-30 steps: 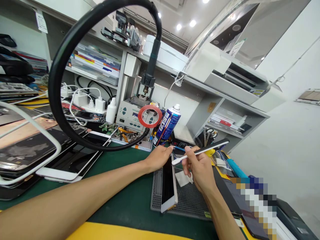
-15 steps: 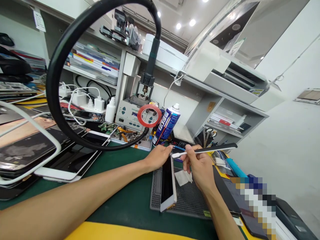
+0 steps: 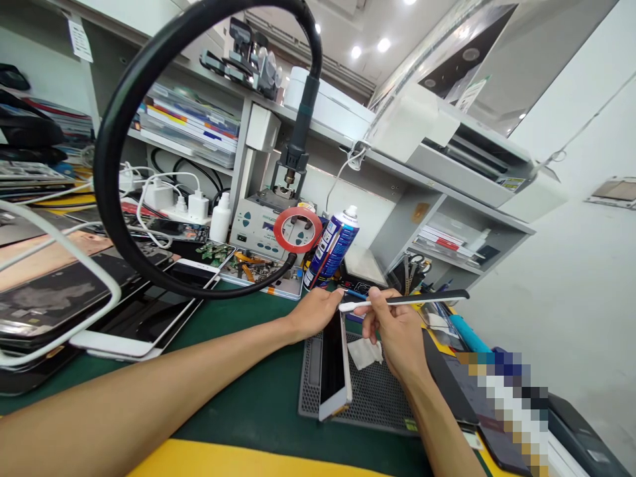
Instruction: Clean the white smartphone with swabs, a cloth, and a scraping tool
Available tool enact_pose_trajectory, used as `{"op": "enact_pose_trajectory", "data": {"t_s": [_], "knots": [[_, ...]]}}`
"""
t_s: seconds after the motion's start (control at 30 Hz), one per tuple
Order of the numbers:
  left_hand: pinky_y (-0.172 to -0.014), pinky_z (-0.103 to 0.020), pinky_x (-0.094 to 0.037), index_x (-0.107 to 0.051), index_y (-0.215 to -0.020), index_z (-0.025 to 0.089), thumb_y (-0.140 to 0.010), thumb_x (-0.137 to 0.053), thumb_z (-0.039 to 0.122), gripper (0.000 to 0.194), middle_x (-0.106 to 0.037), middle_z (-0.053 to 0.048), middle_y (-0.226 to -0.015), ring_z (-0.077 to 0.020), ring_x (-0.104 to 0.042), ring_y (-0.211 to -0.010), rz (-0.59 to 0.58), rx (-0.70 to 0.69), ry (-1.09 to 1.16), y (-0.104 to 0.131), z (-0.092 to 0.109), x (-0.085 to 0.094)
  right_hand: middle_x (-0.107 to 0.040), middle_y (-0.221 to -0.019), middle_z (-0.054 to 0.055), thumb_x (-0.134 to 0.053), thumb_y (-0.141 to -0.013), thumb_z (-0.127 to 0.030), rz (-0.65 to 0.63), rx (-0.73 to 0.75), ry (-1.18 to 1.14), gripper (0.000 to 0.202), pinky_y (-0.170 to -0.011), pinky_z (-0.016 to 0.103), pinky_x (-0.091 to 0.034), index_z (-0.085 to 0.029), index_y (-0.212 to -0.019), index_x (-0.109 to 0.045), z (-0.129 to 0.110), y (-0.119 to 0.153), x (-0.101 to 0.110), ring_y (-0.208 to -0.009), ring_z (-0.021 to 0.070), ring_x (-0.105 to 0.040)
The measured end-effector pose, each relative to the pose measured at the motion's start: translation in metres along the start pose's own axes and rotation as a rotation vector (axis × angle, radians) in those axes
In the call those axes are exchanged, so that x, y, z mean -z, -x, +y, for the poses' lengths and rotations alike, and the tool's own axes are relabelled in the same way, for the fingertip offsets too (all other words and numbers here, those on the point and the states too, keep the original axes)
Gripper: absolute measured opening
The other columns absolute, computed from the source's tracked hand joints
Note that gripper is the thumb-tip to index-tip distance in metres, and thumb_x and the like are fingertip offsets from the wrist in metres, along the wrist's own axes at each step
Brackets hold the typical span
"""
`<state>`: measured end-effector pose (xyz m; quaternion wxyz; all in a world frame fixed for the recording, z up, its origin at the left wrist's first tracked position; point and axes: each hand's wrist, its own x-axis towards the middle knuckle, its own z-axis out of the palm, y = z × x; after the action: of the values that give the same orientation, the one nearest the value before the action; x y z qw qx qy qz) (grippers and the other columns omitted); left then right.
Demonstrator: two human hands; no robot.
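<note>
"So, where do we have the phone (image 3: 334, 377)?"

"At six o'clock in our view, dark screen toward us, over the grey perforated mat (image 3: 377, 404), its long side running from twelve down to six."

"And what are our fingers doing?"

"Our left hand (image 3: 315, 315) pinches the phone's far end, thumb at the top edge; the other fingers are mostly hidden from us. Our right hand (image 3: 397, 331), at two o'clock from the phone, is curled round a slim white-and-black tool (image 3: 422, 299), thumb along the handle."

"Does the tool's white tip touch the phone?"

"We cannot tell. It sits right beside the far end, pointing toward nine, while the black end points toward three."

"What lies around us?"

"From the phone, a small white cloth (image 3: 365, 353) lies at two o'clock, just beside it on the mat. The blue spray can (image 3: 330, 248) is at twelve, and a white-framed panel (image 3: 144, 318) lies well apart, between nine and ten."
</note>
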<state>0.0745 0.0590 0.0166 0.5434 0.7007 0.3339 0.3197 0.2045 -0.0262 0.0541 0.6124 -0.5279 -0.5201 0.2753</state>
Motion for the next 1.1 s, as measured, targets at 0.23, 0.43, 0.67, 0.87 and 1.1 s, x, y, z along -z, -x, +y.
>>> {"op": "enact_pose_trajectory", "data": {"t_s": [0.23,0.43,0.67,0.87,1.1], "knots": [[-0.048,-0.026,-0.022,-0.049,-0.054,0.018,-0.089,-0.034,0.061,0.058,-0.036,0.004,-0.039,-0.0114,-0.031,-0.042,0.005,-0.007,-0.006,-0.001,-0.001,0.0,-0.071,-0.064,0.004,-0.065,-0.082,-0.049,-0.031,0.019,-0.007,0.036,-0.033,0.019,-0.035,-0.019,-0.072,-0.049,0.0,0.001,0.002,-0.036,0.0095,-0.052],[-0.047,-0.027,-0.022,-0.059,-0.059,0.015,-0.088,-0.033,0.064,0.062,-0.034,0.004,-0.037,-0.0119,-0.029,-0.04,-0.009,-0.004,-0.004,0.002,0.003,0.001,-0.069,-0.06,0.004,-0.066,-0.082,-0.049,-0.101,-0.036,-0.012,0.038,-0.035,0.019,-0.036,-0.019,-0.069,-0.048,-0.006,0.003,0.006,-0.037,0.0109,-0.055],[-0.047,-0.027,-0.023,-0.06,-0.059,0.015,-0.089,-0.033,0.061,0.062,-0.036,0.003,-0.037,-0.0118,-0.03,-0.04,-0.012,-0.007,-0.001,0.003,0.003,0.001,-0.068,-0.056,0.004,-0.068,-0.081,-0.048,-0.226,-0.096,-0.064,0.039,-0.036,0.02,-0.036,-0.019,-0.065,-0.048,-0.012,0.006,0.008,-0.036,0.0111,-0.055],[-0.047,-0.027,-0.023,-0.059,-0.058,0.015,-0.089,-0.033,0.062,0.061,-0.035,0.004,-0.037,-0.0118,-0.03,-0.041,-0.002,-0.005,-0.005,0.001,0.001,0.0,-0.069,-0.061,0.004,-0.067,-0.083,-0.046,-0.18,-0.062,-0.051,0.036,-0.036,0.018,-0.035,-0.018,-0.07,-0.048,-0.009,0.003,0.009,-0.039,0.0107,-0.057],[-0.048,-0.027,-0.022,-0.048,-0.053,0.018,-0.089,-0.034,0.061,0.058,-0.037,0.003,-0.04,-0.0114,-0.031,-0.042,0.011,-0.01,-0.01,0.0,0.0,0.0,-0.072,-0.071,0.006,-0.065,-0.084,-0.046,-0.093,0.003,0.032,0.032,-0.033,0.018,-0.035,-0.018,-0.076,-0.051,-0.004,-0.001,0.008,-0.038,0.0104,-0.057]]}}
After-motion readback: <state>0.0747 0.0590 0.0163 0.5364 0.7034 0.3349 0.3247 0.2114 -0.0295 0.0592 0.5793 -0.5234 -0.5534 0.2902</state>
